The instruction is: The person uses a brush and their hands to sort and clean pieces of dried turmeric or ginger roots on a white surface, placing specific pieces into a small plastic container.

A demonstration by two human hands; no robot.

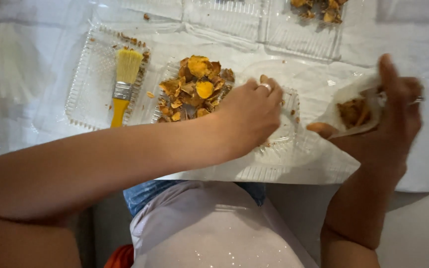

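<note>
While the left hand (249,116) reaches across the body into the middle clear plastic tray (279,144), its fingers (266,89) are curled together and pointed down at the tray floor; whether they pinch a piece cannot be told, because the back of the hand hides the tips. A ring shows on one finger. Just beside this hand, toward the left edge of the tabletop (423,164), lies the heap of orange-brown dried pieces (194,89), touching the knuckle side of the hand. The heap fills the left half of the same tray, and its long axis runs from the near-left corner of the tray up toward the far edge. The left hand is the nearer of the two to the heap.

Toward the right edge of the tabletop, the right hand (393,114) is raised and closed around a small white paper pouch (353,99). The thumb and fingers are clamped on the pouch, whose open mouth faces the left hand. Brown-orange material (353,113) is visible inside the pouch. The two hands are near each other but apart.

Farther left, a second clear tray (88,84) holds a brush with a yellow handle and pale bristles (123,84). The brush lies with its bristles toward the far edge and its handle toward the person. A few crumbs lie along that tray's far rim.

At the far edge, a third clear tray (299,37) contains a smaller cluster of similar pieces (319,10). White sheeting covers the tabletop under all three trays.
</note>
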